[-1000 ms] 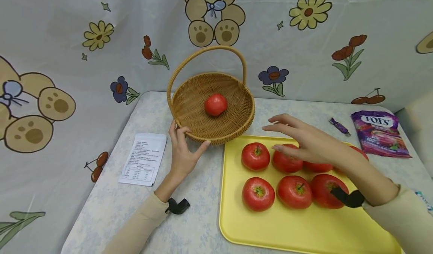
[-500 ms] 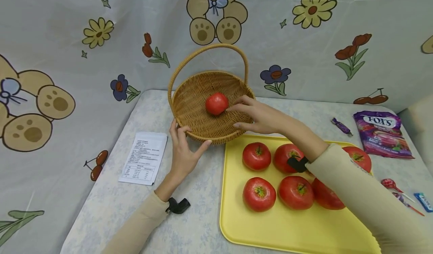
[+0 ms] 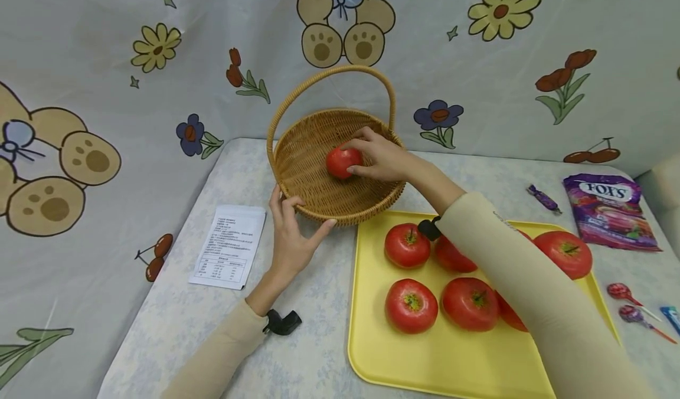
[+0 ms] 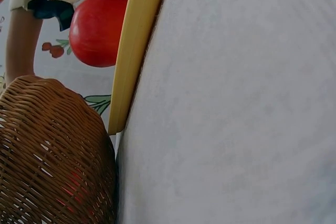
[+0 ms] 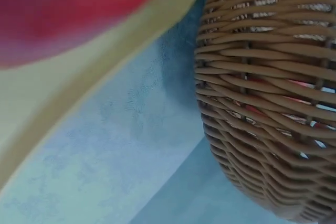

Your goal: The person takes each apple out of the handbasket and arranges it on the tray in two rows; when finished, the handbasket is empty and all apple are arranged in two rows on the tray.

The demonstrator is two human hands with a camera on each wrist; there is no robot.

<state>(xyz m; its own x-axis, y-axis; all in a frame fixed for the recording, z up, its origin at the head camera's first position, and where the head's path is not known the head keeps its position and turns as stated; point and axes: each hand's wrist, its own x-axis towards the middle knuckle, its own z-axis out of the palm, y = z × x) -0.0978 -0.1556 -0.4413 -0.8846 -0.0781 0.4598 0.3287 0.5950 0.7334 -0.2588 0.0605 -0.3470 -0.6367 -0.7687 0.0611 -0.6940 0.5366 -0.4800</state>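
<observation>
A brown wicker basket with a tall arched handle stands at the back of the table, its bowl tipped toward me. My left hand holds its near-left rim, fingers over the edge and thumb spread along the front. Inside lies one red apple. My right hand reaches over the right rim and grips that apple between thumb and fingers. Through the weave in the left wrist view, a little red of the apple shows. Neither hand's fingers appear in the wrist views.
A yellow tray with several red apples lies right of the basket, partly under my right sleeve. A white printed packet is at left. A purple candy bag, a wrapped candy and lollipops lie at far right.
My right hand has moved left from above the tray into the basket and taken hold of the apple there. My left hand has stayed at the rim.
</observation>
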